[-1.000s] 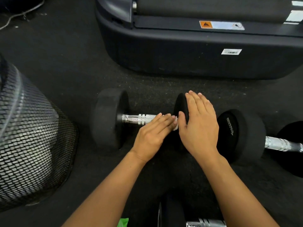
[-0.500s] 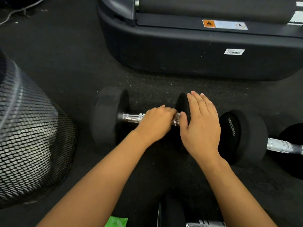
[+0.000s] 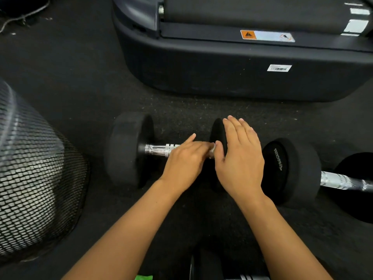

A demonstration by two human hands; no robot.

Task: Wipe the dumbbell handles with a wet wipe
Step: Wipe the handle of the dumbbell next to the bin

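A black dumbbell (image 3: 127, 150) with a knurled chrome handle (image 3: 159, 149) lies on the dark floor in the middle of the head view. My left hand (image 3: 185, 162) lies over the right half of the handle, its fingers curled round it, with the index finger lifted. A bit of white wet wipe (image 3: 212, 148) peeks out beneath the fingertips. My right hand (image 3: 240, 158) rests flat, fingers straight, on the dumbbell's right head, most of which it hides.
A second dumbbell (image 3: 292, 168) lies just to the right, nearly touching the first. A third dumbbell (image 3: 207, 265) shows at the bottom edge beside a green packet (image 3: 144, 277). A black mesh bin (image 3: 30, 168) stands at left. A treadmill base (image 3: 222, 67) blocks the far side.
My left hand went from flat fingers on the handle to curled round it, and has since shifted slightly on the handle with its index finger lifted. My right hand has stayed on the head.
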